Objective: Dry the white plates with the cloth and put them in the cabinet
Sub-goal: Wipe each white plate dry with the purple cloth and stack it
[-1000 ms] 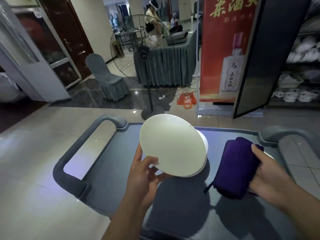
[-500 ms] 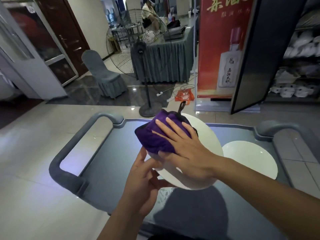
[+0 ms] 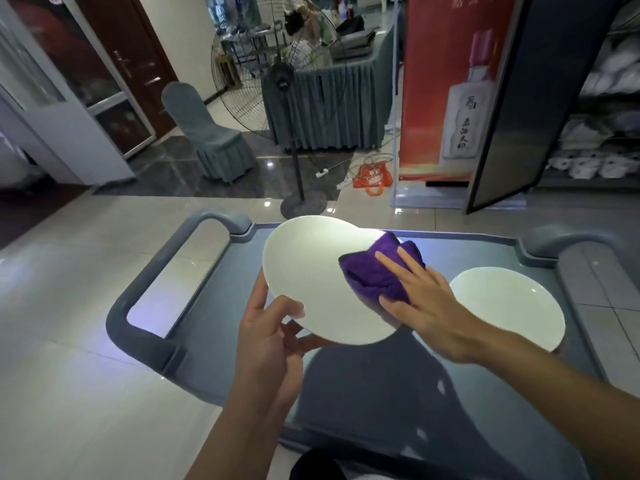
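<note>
The left hand [image 3: 268, 336] pinches the near rim of a tilted round white plate [image 3: 311, 282] above the grey plastic cart [image 3: 214, 289]. The right hand [image 3: 420, 299], fingers straight and spread, presses a bunched purple cloth [image 3: 375, 275] onto the plate's right side. A second white plate [image 3: 509, 306] lies flat on the cart to the right, beyond it open tiled floor [image 3: 86, 254].

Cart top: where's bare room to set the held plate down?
Bare cart top lies between the left handle and the held plate, and near the person, below both hands. The right side is crowded: a second plate lies there.
</note>
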The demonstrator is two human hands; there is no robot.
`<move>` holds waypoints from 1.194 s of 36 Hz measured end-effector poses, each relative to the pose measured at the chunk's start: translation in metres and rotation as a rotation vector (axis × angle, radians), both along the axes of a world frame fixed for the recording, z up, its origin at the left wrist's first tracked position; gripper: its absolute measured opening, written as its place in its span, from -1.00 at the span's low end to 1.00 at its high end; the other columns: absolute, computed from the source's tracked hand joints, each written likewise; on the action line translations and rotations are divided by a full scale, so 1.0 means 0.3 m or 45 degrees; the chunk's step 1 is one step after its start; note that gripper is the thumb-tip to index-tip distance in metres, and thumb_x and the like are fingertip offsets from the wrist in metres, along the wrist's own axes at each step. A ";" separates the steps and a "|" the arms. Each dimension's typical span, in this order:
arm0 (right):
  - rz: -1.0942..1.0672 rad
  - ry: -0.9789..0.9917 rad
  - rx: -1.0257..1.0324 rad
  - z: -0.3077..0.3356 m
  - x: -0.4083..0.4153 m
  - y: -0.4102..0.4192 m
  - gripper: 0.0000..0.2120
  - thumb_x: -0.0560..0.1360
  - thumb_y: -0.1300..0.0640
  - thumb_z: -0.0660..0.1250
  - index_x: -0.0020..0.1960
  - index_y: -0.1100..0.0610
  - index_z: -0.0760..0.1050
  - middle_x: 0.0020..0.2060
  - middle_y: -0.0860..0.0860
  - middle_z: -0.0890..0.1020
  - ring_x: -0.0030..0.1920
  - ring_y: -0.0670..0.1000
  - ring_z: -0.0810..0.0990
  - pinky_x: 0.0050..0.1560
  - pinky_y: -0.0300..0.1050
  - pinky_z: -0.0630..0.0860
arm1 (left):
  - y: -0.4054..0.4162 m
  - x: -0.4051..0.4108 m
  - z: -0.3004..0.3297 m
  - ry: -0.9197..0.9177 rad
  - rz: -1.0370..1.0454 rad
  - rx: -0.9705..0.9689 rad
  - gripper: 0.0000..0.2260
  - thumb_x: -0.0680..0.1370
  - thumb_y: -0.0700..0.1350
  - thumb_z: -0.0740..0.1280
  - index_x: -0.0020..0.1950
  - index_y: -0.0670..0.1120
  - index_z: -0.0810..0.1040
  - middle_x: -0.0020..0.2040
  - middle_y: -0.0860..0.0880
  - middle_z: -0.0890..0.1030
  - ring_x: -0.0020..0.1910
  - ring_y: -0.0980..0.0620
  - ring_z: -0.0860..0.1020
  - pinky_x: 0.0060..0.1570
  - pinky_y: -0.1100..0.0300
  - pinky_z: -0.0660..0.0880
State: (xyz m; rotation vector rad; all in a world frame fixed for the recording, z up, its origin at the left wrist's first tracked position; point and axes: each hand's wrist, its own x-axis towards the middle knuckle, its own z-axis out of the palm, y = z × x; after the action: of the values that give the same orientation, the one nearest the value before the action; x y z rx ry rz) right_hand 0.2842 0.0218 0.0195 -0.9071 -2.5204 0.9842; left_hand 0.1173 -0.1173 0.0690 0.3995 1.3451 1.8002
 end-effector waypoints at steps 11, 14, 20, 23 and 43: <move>-0.134 0.290 -0.539 -0.063 0.047 -0.208 -0.40 0.37 -0.50 0.12 0.40 -0.57 0.16 0.51 -0.45 0.09 0.53 -0.29 0.04 0.56 0.02 0.08 | 0.054 -0.014 -0.060 0.030 0.023 -0.073 -0.40 0.55 -0.39 0.18 0.43 0.17 0.51 0.27 -0.08 0.59 0.12 -0.20 0.58 -0.24 -0.03 0.63; -0.090 0.358 -0.889 -0.050 0.085 -0.182 -0.40 0.29 -0.53 0.29 0.33 -0.54 0.35 0.49 -0.23 0.37 0.42 -0.34 0.32 0.42 -0.25 0.23 | 0.068 -0.015 -0.087 0.037 0.024 -0.084 -0.39 0.55 -0.40 0.20 0.43 0.20 0.50 0.26 -0.10 0.60 0.11 -0.22 0.59 -0.25 -0.02 0.63; -0.452 0.744 -1.526 0.032 0.170 -0.153 -0.66 0.45 -0.06 0.34 0.12 0.09 0.70 0.12 0.05 0.71 0.08 0.02 0.71 0.07 0.01 0.62 | 0.068 -0.047 -0.101 0.037 0.001 -0.091 -0.35 0.56 -0.39 0.21 0.45 0.26 0.47 0.10 0.07 0.69 0.26 -0.37 0.53 0.09 -0.44 0.52; -0.702 0.629 -1.451 0.049 0.202 -0.134 -0.71 0.53 -0.05 0.31 0.12 0.10 0.64 -0.02 -0.01 0.75 -0.02 0.02 0.73 0.04 0.04 0.53 | 0.057 -0.040 -0.098 0.081 -0.066 -0.087 -0.36 0.58 -0.39 0.22 0.49 0.24 0.43 0.02 0.17 0.70 0.21 -0.29 0.58 0.05 -0.46 0.54; -0.051 -0.037 0.236 -0.053 0.099 -0.251 -0.25 0.44 0.06 0.25 0.57 -0.28 0.11 0.50 -0.24 0.36 0.51 -0.13 0.30 0.51 0.07 0.26 | 0.047 0.085 -0.103 -0.141 -0.271 -0.215 -0.46 0.49 -0.38 0.25 0.33 0.10 0.60 0.16 -0.15 0.68 -0.05 -0.16 0.66 -0.17 -0.12 0.67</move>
State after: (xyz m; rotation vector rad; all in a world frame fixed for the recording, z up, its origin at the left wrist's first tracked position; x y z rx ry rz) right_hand 0.3140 -0.0534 0.0035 -0.9170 -2.5554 0.7156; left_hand 0.1428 -0.1031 0.0381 0.3331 1.3137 1.5002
